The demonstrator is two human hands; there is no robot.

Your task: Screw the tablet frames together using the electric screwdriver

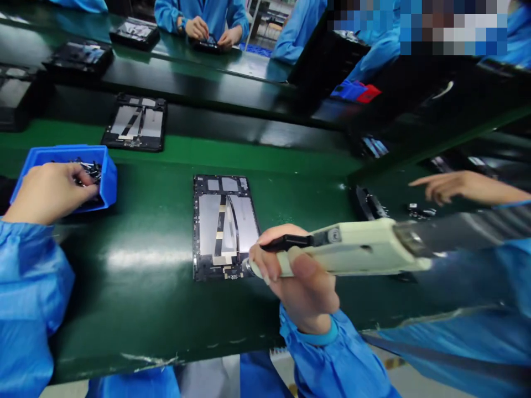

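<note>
An opened tablet back (224,226) lies flat on the green bench in front of me, its metal plates and ribbon cable showing. My right hand (298,276) is wrapped round a cream electric screwdriver (357,249), whose tip sits at the tablet's lower right corner. My left hand (50,190) reaches into a blue parts bin (108,177) at the left, fingers curled among small dark screws; what they pinch is hidden.
Another opened tablet (136,122) lies further back on the belt, with dark trays (78,58) behind it. A co-worker's hand (452,187) points over small parts at the right. Another person's hands work across the line at the top.
</note>
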